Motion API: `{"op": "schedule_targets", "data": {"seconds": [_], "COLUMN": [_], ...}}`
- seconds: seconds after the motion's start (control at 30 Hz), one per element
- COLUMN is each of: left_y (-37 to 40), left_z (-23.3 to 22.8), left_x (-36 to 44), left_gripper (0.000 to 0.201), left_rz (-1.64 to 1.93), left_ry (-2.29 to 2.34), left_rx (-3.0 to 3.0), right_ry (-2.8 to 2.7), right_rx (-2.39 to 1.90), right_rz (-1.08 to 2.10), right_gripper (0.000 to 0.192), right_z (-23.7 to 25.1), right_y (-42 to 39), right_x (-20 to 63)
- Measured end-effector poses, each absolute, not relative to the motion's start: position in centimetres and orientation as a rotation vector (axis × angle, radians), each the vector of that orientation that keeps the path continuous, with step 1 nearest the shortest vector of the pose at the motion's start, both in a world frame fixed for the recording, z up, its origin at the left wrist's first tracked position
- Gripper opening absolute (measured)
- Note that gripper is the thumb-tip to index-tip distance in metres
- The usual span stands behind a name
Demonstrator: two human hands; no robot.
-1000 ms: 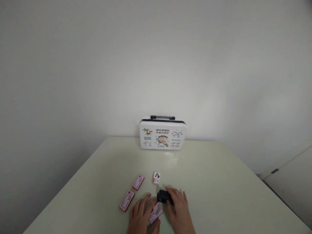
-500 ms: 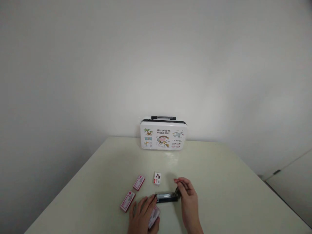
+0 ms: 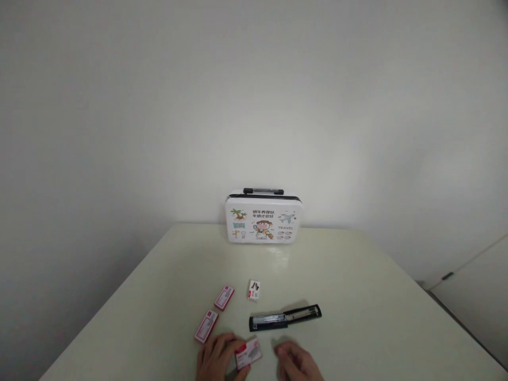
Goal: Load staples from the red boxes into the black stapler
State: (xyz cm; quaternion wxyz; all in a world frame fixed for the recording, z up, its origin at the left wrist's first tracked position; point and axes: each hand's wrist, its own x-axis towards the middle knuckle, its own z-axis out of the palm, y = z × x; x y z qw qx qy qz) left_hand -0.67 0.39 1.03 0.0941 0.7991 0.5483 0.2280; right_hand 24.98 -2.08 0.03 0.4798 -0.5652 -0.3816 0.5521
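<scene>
My left hand [image 3: 218, 355] is closed around a red and white staple box [image 3: 248, 353] at the near edge of the view, its printed face turned up. To the right of that box is my right hand [image 3: 296, 361], fingers curled together; anything inside them is hidden. A black stapler [image 3: 268, 320] lies opened out flat on the table beyond both hands, its metal channel showing, with neither hand touching it. Two more staple boxes, one nearer [image 3: 206, 326] and one farther [image 3: 224, 297], rest to the left. Behind the stapler sits a small white box [image 3: 254, 290] with a dark picture.
A white case [image 3: 264, 219] with cartoon prints and a black handle stands at the back of the pale table [image 3: 341, 264], by the wall. A cable [image 3: 447, 276] runs along the wall at the right.
My right hand has let go of the stapler and drawn back toward me; the stapler now lies spread open. The staple box in my left hand has turned and shows more of its face.
</scene>
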Motion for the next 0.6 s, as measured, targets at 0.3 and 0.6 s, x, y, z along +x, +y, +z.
{"op": "schedule_targets", "data": {"seconds": [0.3, 0.6], "left_y": [2.1, 2.1], "left_z": [4.1, 3.3], "left_x": [1.3, 1.4], "left_gripper": [0.037, 0.057], "left_rz": [0.605, 0.754], "left_ry": [1.293, 1.324], "left_rx": [2.332, 2.371], "right_ry": [-1.329, -1.519], "right_rx": [-1.595, -1.63], "right_rz": [1.246, 0.903], "right_gripper": [0.054, 0.049], "right_z": [2.0, 5.9], "right_y": [0.1, 1.0], "right_x": [25.4, 24.8]}}
